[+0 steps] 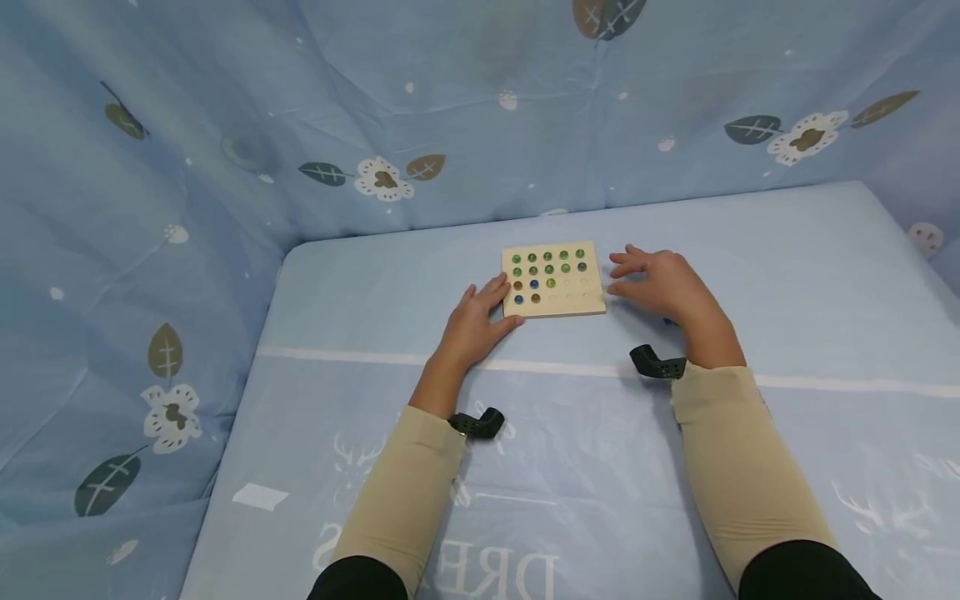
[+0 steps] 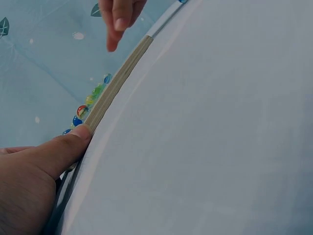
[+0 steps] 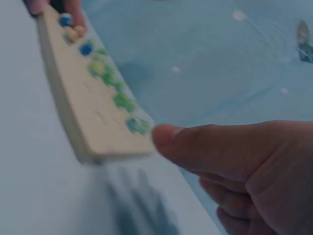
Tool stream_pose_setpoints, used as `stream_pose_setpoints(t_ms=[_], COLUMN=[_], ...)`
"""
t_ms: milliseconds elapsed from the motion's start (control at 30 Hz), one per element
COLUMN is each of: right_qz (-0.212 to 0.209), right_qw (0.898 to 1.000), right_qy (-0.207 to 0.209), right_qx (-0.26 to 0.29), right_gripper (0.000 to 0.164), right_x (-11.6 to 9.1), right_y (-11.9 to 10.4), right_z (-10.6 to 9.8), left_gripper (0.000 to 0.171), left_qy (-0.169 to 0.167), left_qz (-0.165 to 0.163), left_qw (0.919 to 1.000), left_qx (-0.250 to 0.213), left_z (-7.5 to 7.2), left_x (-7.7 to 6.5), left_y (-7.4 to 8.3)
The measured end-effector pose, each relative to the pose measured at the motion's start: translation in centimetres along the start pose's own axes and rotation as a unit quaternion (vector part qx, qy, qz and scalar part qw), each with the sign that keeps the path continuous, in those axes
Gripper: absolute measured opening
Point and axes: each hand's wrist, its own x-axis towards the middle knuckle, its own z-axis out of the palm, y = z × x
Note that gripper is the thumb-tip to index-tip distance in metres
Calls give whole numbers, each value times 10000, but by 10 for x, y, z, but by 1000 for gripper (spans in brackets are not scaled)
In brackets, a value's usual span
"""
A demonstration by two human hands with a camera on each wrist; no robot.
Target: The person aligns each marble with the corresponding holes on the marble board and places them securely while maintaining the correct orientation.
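Observation:
A pale wooden board (image 1: 555, 305) lies flat on the table, with rows of small hollows. Green, blue and brownish marbles (image 1: 549, 268) fill its upper two rows and the left part of the lower two; the hollows at lower right are bare. My left hand (image 1: 472, 325) holds the board's left end, thumb at the near corner and fingers along the side. Just beyond the right edge hovers my right hand (image 1: 660, 283), fingers loosely bent, with nothing seen between them. Under its wrist a bit of blue (image 1: 668, 322) shows, mostly hidden by the hand.
A pale blue cloth with a white stripe covers the table (image 1: 570, 467). Patterned fabric (image 1: 480, 108) hangs behind and at the left. A white paper-like patch (image 1: 259, 497) lies at the near left. In the left wrist view, a blue marble (image 2: 182, 1) sits beyond the board.

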Motion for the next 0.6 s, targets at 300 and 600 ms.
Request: stream_pose_setpoints(t_ms=[300,600], right_qz=[333,561], right_qw=[9962,9929], right_qy=[-773,-972], right_qx=[204,395], right_gripper=[42,36], right_x=[-19,-29], right_y=[36,53], right_z=[-28,-36], left_gripper=[73,72], left_qy=[-12,37], left_qz=[14,78], left_qw=[10000,9999], left_qx=[-33,-77], left_z=[0,2], left_x=[0,1], left_y=[-2,-1])
